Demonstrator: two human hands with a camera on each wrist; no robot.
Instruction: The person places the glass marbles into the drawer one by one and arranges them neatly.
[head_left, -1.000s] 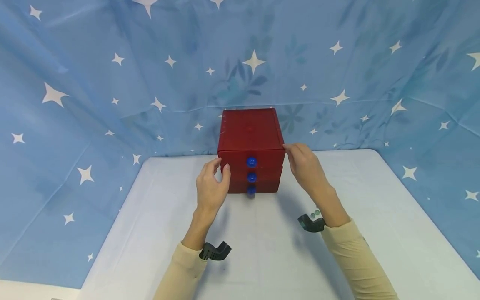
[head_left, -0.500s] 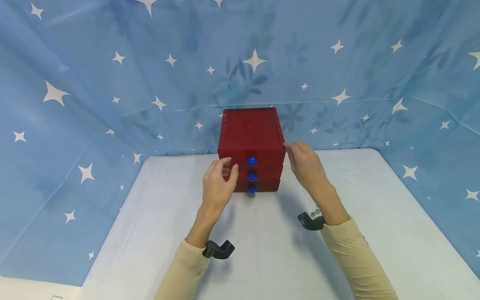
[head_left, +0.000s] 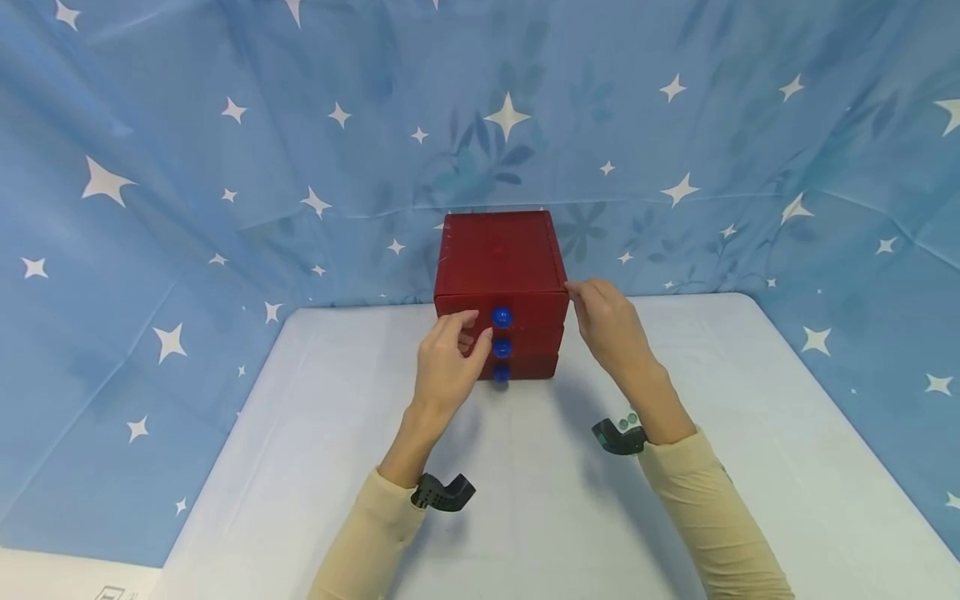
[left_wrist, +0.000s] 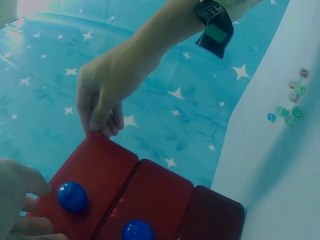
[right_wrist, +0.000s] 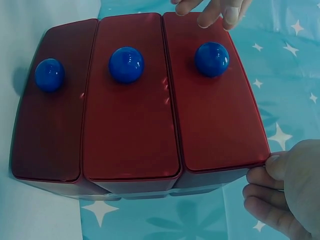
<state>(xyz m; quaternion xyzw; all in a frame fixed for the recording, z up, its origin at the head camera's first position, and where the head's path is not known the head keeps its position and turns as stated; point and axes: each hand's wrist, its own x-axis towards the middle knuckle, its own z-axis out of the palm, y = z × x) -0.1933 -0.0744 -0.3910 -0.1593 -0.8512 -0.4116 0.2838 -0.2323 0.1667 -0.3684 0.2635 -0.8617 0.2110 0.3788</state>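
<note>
A small red chest of drawers (head_left: 498,250) stands toward the back of the white table, its three drawers stacked and closed. Each drawer front bears a round blue knob, the top knob (right_wrist: 212,59) being the nearest to my left hand (head_left: 448,367). That hand is just left of the knob, thumb and fingers apart and holding nothing. With its thumb on the front, my right hand (head_left: 611,325) pinches the chest's upper right corner. Its other fingers (right_wrist: 267,195) curl beside the corner.
Several glass marbles (left_wrist: 290,120) lie on the white table (head_left: 337,400), partly hidden by the right wrist in the head view. A blue star-printed cloth (head_left: 300,167) hangs behind and around the table. Each wrist wears a black camera mount (head_left: 444,493).
My left hand has moved right, from the chest's left edge across its front to beside the top knob. The right hand stays at the upper right corner.
</note>
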